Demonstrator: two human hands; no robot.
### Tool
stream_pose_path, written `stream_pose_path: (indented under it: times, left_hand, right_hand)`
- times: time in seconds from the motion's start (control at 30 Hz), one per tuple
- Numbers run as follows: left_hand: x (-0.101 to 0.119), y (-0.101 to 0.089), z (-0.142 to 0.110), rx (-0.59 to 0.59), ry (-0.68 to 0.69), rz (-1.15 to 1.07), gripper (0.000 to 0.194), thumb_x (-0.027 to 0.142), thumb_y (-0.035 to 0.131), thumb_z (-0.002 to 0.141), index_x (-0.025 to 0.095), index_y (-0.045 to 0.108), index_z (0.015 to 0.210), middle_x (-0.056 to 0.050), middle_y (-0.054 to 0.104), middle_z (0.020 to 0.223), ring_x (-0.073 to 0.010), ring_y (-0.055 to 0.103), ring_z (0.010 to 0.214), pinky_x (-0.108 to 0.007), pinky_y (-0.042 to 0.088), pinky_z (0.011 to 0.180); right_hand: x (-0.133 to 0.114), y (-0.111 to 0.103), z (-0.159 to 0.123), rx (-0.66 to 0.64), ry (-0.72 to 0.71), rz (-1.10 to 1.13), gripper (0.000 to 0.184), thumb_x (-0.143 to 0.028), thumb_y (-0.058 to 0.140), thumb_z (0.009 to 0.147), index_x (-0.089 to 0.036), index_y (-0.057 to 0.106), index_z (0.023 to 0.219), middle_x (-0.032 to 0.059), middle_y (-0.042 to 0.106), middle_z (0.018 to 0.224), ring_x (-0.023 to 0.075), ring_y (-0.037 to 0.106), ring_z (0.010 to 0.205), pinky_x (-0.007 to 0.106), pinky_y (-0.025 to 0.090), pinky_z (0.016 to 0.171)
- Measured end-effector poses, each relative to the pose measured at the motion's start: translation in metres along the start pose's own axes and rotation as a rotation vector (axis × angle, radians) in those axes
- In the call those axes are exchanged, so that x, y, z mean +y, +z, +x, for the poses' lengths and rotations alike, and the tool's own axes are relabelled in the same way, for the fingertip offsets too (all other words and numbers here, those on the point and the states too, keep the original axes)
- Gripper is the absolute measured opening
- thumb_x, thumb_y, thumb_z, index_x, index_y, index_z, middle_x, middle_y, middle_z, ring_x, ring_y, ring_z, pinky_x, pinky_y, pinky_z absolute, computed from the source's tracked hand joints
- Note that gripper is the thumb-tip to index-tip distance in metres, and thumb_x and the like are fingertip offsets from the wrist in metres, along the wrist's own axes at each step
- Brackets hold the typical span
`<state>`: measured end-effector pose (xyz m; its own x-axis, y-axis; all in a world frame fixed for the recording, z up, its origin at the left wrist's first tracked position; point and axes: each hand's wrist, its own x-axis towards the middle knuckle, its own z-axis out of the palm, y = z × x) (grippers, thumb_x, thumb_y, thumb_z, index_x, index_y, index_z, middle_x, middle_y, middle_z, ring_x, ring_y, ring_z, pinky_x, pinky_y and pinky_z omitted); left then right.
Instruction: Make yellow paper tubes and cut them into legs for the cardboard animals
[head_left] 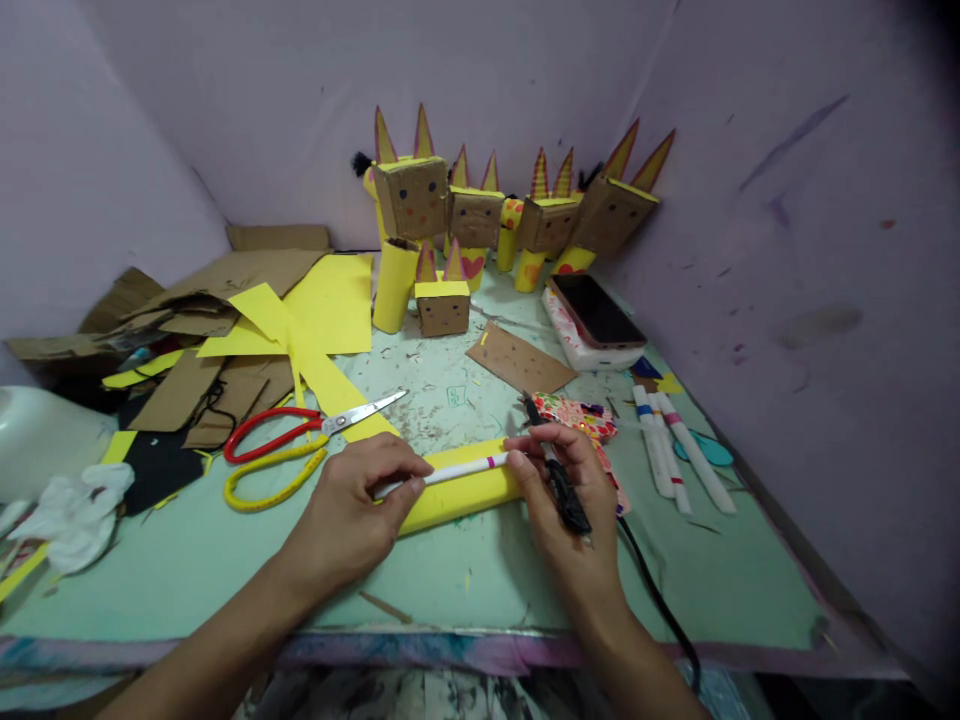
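My left hand (pixel 364 500) pinches a white marker (pixel 461 469) with a pink band near its far end. The marker lies over a yellow paper-covered piece (pixel 457 503), flat or tube-like, on the table. My right hand (pixel 574 500) is closed around a black pen (pixel 555 465), its tip pointing up and away from me. The thumb and fingertips of that hand also meet the marker's right end. Just beyond my left hand lie scissors (pixel 322 430) with one red and one yellow handle, blades apart. A patterned red cloth-like thing (pixel 600 420) sits behind my right hand, partly hidden.
Cardboard figures (pixel 409 200) with pointed ears stand along the back wall. Yellow paper (pixel 330 305) and cardboard scraps (pixel 247 275) pile up at left. Beyond a cardboard piece (pixel 520 358), a phone (pixel 598 310) rests on a white pack. Several markers (pixel 660 450) and a black cable (pixel 652 590) lie right.
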<state>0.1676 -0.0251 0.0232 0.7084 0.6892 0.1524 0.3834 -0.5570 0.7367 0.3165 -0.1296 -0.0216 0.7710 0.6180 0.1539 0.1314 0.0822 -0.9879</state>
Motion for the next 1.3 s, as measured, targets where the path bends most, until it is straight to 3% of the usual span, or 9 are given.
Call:
stream_pose_path:
  times: [0.77,1.3]
  left_hand:
    - [0.0028,-0.0035,0.0010,0.004,-0.017,0.003,0.024,0.019,0.044,0.070,0.019,0.067,0.070,-0.002,0.068,0.074,-0.0163,0.063,0.070,-0.026,0.049,0.063]
    - [0.0028,-0.0004,0.0012,0.015,-0.020,0.034,0.015,0.027,0.054,0.074,0.018,0.066,0.070,-0.002,0.067,0.072,-0.0162,0.061,0.067,-0.026,0.047,0.061]
  right_hand:
    - [0.0021,-0.0016,0.0009,-0.006,-0.008,-0.014,0.018,-0.029,0.065,0.077,-0.023,0.054,0.090,0.0020,0.063,0.083,0.0175,0.062,0.077,0.030,0.049,0.069]
    - [-0.0058,-0.0047,-0.0013,0.049,0.004,-0.035,0.014,-0.030,0.059,0.080,-0.022,0.056,0.090,0.0038,0.069,0.084,0.0188,0.065,0.081,0.031,0.051,0.072]
